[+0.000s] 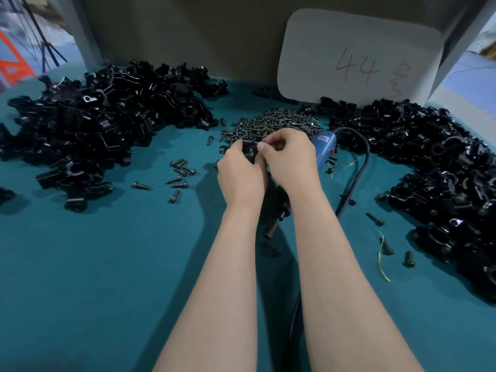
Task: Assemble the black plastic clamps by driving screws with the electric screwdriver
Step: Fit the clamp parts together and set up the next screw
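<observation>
Both hands, left hand and right hand, pinch one black plastic clamp together; blue electric screwdriver lies idle, piles remain.

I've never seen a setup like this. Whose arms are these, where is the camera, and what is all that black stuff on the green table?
There is no machine here: these are a person's two bare arms, filmed by one camera worn on the head, looking forward and down. The left hand and right hand meet over the middle of the teal table, together holding a small black clamp piece; the right fingers pinch at it, perhaps fitting a screw, though that is hidden. Big heaps of black plastic clamp parts lie at left and right. Behind the hands is a pile of screws, with loose ones scattered about. The blue electric screwdriver lies on the table under the right wrist, unheld. A grey card stands at the back.
</observation>
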